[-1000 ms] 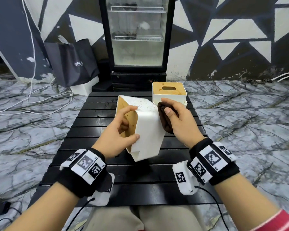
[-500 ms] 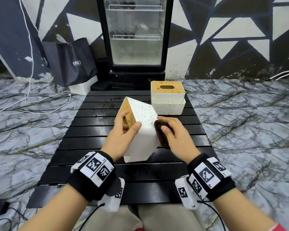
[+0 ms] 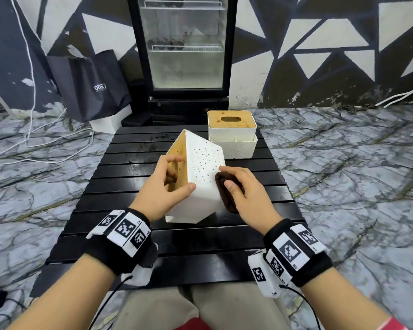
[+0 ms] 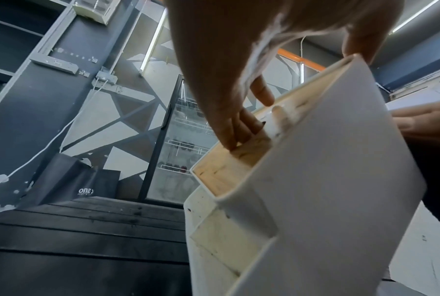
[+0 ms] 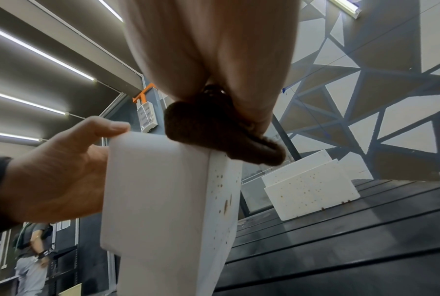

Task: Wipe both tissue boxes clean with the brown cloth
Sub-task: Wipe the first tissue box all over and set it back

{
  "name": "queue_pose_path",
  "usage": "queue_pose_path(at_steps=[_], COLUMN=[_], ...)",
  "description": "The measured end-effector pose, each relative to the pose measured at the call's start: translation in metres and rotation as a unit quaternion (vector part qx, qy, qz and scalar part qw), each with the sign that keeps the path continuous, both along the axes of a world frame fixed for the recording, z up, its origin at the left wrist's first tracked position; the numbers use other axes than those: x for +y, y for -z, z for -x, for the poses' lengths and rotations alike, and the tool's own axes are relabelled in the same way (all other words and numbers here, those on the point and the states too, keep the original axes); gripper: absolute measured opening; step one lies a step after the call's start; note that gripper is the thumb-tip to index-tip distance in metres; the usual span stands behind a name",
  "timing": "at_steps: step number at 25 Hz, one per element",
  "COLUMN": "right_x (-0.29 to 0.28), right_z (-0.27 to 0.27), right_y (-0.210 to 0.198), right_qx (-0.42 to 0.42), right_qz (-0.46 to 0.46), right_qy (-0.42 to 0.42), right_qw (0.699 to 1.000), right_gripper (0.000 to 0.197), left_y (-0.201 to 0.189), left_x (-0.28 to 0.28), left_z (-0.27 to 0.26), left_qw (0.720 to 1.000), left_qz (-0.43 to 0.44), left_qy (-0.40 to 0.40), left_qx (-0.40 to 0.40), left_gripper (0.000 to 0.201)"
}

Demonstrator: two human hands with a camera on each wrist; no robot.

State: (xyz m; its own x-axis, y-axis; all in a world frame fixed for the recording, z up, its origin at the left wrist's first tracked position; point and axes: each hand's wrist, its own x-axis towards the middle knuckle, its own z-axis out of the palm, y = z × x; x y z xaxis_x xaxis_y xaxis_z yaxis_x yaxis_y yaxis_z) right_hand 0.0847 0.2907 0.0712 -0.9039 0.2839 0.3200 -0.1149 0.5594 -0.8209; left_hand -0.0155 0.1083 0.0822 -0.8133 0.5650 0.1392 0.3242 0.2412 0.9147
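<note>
**Cloth lower on the tilted tissue box**

Compared with a second ago, the brown cloth (image 3: 227,191) has slid from the upper right edge of the held tissue box (image 3: 202,179) down to its lower right side, and the box sits lower and nearer the person.

The left hand (image 3: 162,186) grips the box, tilted on one corner over the black slatted counter (image 3: 129,163); its thumb lies on the white speckled face, and its fingers (image 4: 236,128) curl into the oval slot of the wooden lid. The right hand (image 3: 246,194) pinches the bunched cloth, thumb on top, pressing it to the box's edge.

The second tissue box (image 3: 231,136) stands upright at the counter's far side, wooden lid up, brown specks on its white wall. Nothing shows through either slot, so what the boxes hold cannot be told.

The right fingers are mostly hidden behind the cloth. Whether the box's bottom corner touches the counter is unclear.
</note>
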Motion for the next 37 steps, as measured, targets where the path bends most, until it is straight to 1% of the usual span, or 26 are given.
queue_pose_path(at_steps=[4, 6, 10, 14, 16, 18, 21, 26, 31, 34, 37], right_x=[-0.003, -0.004, -0.011, -0.029, -0.032, -0.028, -0.03, -0.042, -0.033, -0.044, -0.035], right_z=[-0.003, -0.003, 0.007, 0.01, 0.006, 0.004, 0.011, 0.007, 0.014, 0.013, 0.009], right_y=[0.002, 0.004, 0.001, -0.002, 0.001, 0.002, -0.004, -0.006, -0.008, -0.009, -0.001], right_qx=[0.002, 0.011, 0.023, 0.05, 0.059, 0.058, 0.053, 0.077, 0.052, 0.079, 0.093], right_qz=[0.003, -0.006, -0.045, -0.083, -0.095, -0.093, -0.083, -0.09, -0.079, -0.078, -0.071], right_qy=[0.02, 0.034, 0.05, 0.031, 0.019, 0.018, 0.03, -0.015, 0.01, -0.017, -0.034], right_qw=[1.0, 0.999, 0.997, 0.995, 0.994, 0.994, 0.995, 0.993, 0.995, 0.994, 0.993], right_gripper=[0.029, 0.028, 0.029, 0.032, 0.036, 0.036, 0.033, 0.035, 0.037, 0.035, 0.034], left_y=[0.005, 0.006, 0.009, 0.009, 0.01, 0.011, 0.009, 0.008, 0.005, 0.006, 0.006], left_x=[-0.001, -0.003, -0.003, -0.002, -0.006, -0.008, -0.006, -0.005, -0.004, -0.003, -0.006], left_z=[-0.008, -0.011, -0.015, -0.014, -0.012, -0.011, -0.01, -0.005, -0.006, -0.005, -0.006], left_qw=[0.999, 0.999, 0.999, 0.999, 0.999, 0.999, 0.999, 1.0, 1.0, 1.0, 1.0], left_qz=[-0.003, -0.01, -0.022, -0.019, -0.022, -0.027, -0.02, -0.016, -0.025, -0.013, -0.014], left_qy=[-0.013, -0.012, -0.022, -0.024, -0.023, -0.021, -0.02, -0.001, -0.007, -0.002, -0.005], left_qx=[0.032, 0.046, 0.045, 0.038, 0.03, 0.024, 0.022, 0.014, -0.001, 0.006, 0.008], left_gripper=[0.062, 0.062, 0.06, 0.066, 0.062, 0.058, 0.059, 0.06, 0.061, 0.064, 0.063])
